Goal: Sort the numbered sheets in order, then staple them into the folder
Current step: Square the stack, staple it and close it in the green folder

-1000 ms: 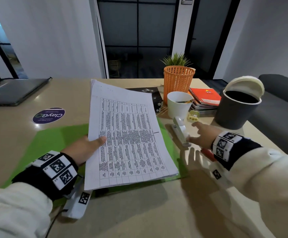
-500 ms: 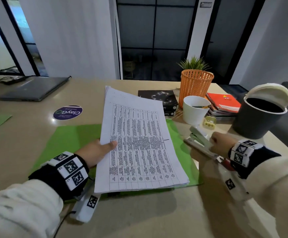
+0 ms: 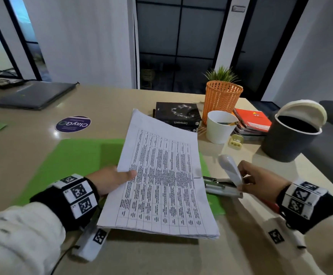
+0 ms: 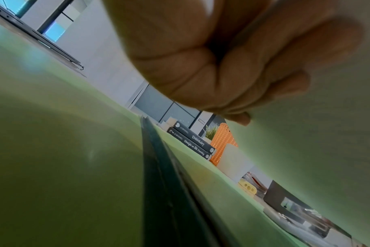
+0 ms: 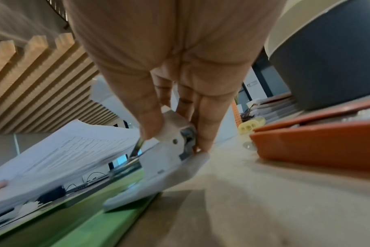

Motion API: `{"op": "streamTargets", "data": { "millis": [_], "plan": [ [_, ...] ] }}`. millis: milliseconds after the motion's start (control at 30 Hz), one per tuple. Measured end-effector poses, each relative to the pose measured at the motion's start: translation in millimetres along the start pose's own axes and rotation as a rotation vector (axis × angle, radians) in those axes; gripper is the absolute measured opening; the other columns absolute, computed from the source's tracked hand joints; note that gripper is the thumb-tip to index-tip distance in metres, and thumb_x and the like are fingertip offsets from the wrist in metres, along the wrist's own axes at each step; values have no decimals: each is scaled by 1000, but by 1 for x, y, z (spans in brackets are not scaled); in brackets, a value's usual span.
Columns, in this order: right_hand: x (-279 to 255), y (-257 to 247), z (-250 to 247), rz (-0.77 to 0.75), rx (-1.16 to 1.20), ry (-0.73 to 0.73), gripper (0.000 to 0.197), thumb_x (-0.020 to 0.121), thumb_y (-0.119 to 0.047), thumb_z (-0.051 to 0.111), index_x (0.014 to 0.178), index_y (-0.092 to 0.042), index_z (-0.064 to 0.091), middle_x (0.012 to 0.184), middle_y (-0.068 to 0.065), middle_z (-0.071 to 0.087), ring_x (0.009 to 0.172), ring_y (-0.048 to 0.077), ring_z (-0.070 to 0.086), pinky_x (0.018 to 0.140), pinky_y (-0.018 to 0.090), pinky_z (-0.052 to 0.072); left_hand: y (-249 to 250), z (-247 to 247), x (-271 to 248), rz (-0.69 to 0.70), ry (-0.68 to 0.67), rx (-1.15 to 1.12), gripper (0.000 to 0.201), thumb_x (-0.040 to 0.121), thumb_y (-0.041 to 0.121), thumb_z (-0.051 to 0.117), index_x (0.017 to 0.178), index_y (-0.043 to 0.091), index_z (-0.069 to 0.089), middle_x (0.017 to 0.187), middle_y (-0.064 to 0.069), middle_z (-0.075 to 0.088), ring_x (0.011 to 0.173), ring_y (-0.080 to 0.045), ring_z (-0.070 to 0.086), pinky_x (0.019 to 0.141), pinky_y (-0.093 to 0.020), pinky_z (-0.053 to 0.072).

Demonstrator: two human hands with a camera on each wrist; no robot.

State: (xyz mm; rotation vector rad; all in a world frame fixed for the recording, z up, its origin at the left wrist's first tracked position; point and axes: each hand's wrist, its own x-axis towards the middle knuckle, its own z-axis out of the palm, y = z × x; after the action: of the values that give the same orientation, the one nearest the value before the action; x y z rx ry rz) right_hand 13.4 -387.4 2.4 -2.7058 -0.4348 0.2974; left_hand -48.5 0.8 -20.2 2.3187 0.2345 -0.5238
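The left hand (image 3: 110, 180) pinches the sheets (image 3: 161, 175) by their left edge, lifting them off the open green folder (image 3: 72, 155) mid-desk so the stapler (image 3: 224, 182), gripped in the right hand (image 3: 260, 179), can likely slide over their right edge.

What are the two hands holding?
Left hand grips the paper stack by its left edge; right hand holds the stapler at its hinged rear end.

White printed sheets (image 3: 161, 181) lifted above open green folder (image 3: 72, 161), white stapler (image 3: 228, 179) alongside.
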Motion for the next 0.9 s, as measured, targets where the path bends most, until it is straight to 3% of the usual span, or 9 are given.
{"op": "streamTargets", "data": {
  "millis": [67,133,200,367,500,567,633,767,900],
  "plan": [
    [2,1,6,-26,19,-53,33,77,-9,70,81,-28,43,83,-10,61,84,17,64,79,34,53,2,1,-1,17,-29,9,111,44,96,39,126,23,54,115,2,66,103,-18,63,100,-41,44],
    [6,-1,11,-25,-60,-95,32,80,-11,66,82,-28,39,82,-13,57,80,15,58,70,21,47,9,3,-4,14,-39,12,89,60,80,39,126,22,54,114,0,66,102,-18,63,100,-40,44],
    [9,-5,15,2,-119,-128,29,82,-10,60,89,-29,38,86,-7,59,82,16,56,68,20,43,12,6,-5,9,-46,-8,79,65,71,40,124,21,55,112,-1,67,100,-18,63,99,-39,45],
    [16,-22,12,26,36,-239,36,85,-7,54,110,-30,44,117,-4,57,105,11,55,92,24,46,12,10,-1,24,-56,-48,79,62,70,44,120,17,58,110,-2,68,99,-19,65,97,-39,46],
    [18,-46,12,-23,16,-270,49,91,-39,53,135,-25,37,129,-8,52,115,9,49,104,25,36,10,9,4,30,-73,-56,97,47,88,46,116,22,60,107,1,69,98,-18,65,96,-37,47],
    [20,-56,17,-42,-73,-279,48,91,-49,48,133,-27,39,120,-9,53,108,10,50,96,24,37,12,9,5,17,-64,-61,81,61,73,45,119,19,59,109,-1,69,99,-18,65,96,-36,46],
    [21,-63,23,-62,-109,-269,43,93,-45,48,129,-23,40,110,-8,51,100,12,50,86,22,35,12,9,5,5,-57,-40,71,69,65,43,118,17,60,108,-2,69,97,-18,64,95,-34,47],
    [20,-64,30,-62,-34,-245,31,96,-35,46,122,-19,40,108,-6,46,97,13,46,83,22,32,11,9,4,1,-71,-45,70,69,66,44,116,18,60,107,-2,69,97,-19,65,94,-36,48],
    [20,-53,22,-66,129,-183,16,96,-33,46,110,-27,42,98,-7,54,93,13,51,74,20,40,12,9,3,1,-72,-68,59,77,61,45,111,16,61,106,-3,69,95,-18,65,90,-32,49]
  ]
}}
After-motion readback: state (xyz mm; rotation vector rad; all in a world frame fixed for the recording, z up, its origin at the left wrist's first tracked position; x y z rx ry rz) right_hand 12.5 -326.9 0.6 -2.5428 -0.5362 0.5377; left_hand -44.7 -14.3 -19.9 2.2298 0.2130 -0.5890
